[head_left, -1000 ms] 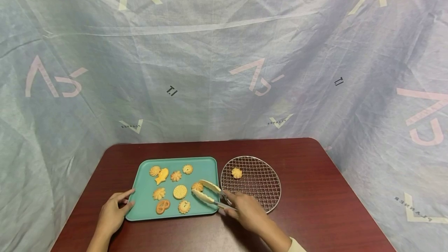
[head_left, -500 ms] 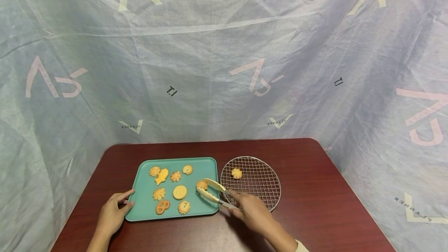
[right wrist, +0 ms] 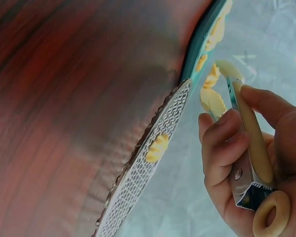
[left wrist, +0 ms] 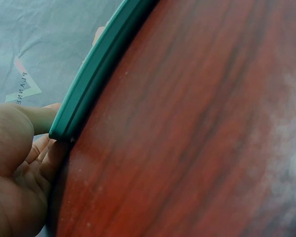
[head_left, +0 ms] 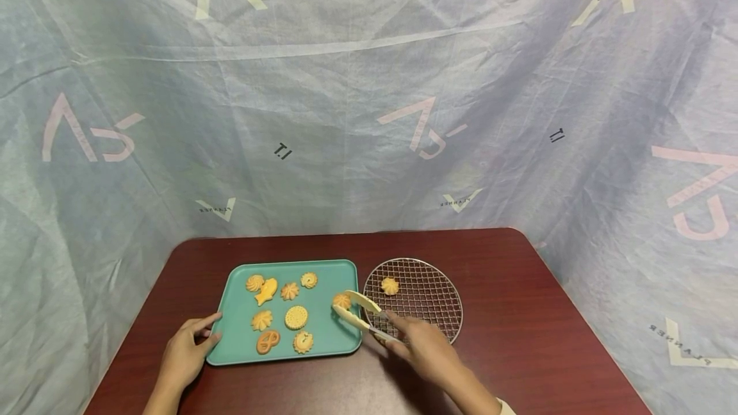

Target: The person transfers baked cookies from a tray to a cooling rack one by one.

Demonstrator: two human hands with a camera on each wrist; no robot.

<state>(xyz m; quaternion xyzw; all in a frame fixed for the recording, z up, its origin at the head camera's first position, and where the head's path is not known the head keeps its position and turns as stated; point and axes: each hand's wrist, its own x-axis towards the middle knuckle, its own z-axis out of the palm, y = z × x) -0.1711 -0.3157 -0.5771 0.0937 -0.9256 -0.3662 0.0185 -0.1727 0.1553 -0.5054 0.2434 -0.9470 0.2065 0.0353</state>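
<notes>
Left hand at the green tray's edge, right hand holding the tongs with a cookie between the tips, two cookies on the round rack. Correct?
Rack count is off: the round rack has one cookie, not two; see the head view. Rest holds: left hand at the green tray's edge, right hand holding the tongs with a cookie between the tips.

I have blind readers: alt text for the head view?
A person's right hand holds tongs with a cookie between their tips, over a teal tray of cookies; the left hand holds the tray's left edge. To the right, another cookie rests on a round wire rack.
</notes>
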